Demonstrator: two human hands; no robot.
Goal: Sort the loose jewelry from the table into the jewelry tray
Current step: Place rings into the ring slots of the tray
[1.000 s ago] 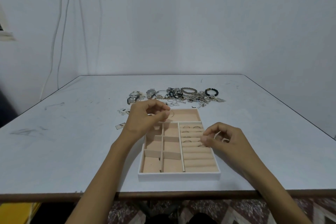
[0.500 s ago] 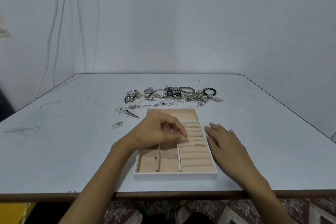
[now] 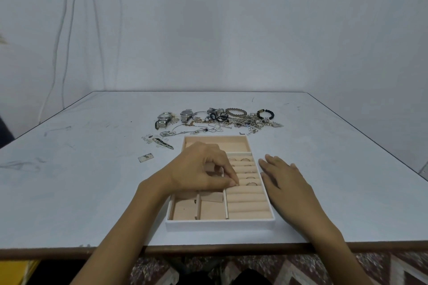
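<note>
The white jewelry tray (image 3: pixel 220 225) with beige lining sits near the table's front edge. My left hand (image 3: pixel 199 169) reaches over its small compartments, thumb and forefinger pinched on a small ring pressed into a slot of the ring rolls; the ring is mostly hidden by my fingertips. Several rings stand in the rolls, one (image 3: pixel 252 183) just right of my fingertips. My right hand (image 3: pixel 284 178) lies flat on the table against the tray's right side, holding nothing. The loose jewelry pile (image 3: pixel 245 120) lies behind the tray.
Two silver watches (image 3: pixel 164 118) (image 3: pixel 186 114) and a black bead bracelet (image 3: pixel 266 113) lie among chains at the back. A patterned clip (image 3: pixel 163 143) and a small rectangular piece (image 3: pixel 146 157) lie left of the tray. Walls stand behind the table, cables at the left.
My left hand came from the tray's far compartment down to the ring rolls and pinched there. My right hand let its fingers out and settled flat beside the tray.
</note>
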